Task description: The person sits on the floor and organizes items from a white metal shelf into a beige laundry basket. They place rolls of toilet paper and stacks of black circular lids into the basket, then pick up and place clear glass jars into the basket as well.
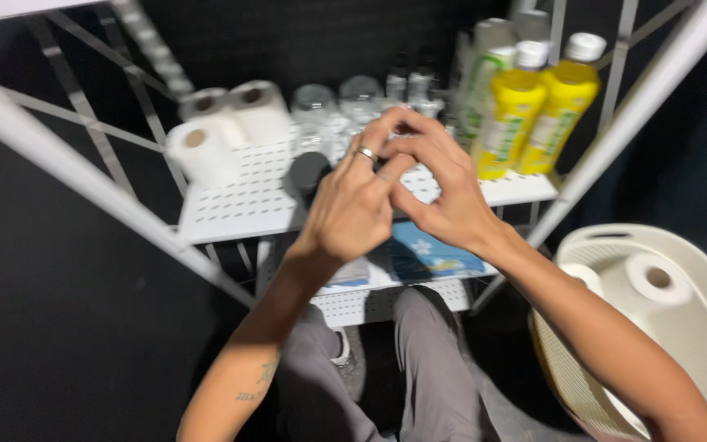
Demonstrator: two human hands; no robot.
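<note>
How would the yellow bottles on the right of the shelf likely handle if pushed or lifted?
The yellow bottles stand tall and narrow near the white shelf edge, so a push could tip them. They look full, so probably heavy for their size. Their smooth sides may be slippery.

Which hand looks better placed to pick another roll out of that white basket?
Probably the right hand: its arm passes just above the white basket holding a paper roll. The left hand sits farther away, near the shelf.

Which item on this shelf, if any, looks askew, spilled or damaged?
Nothing stands out. The paper rolls, jars and yellow bottles stand upright on the shelf, with no spill. The left hand and right hand meet in front, hiding part of it; the picture is blurred.
</note>
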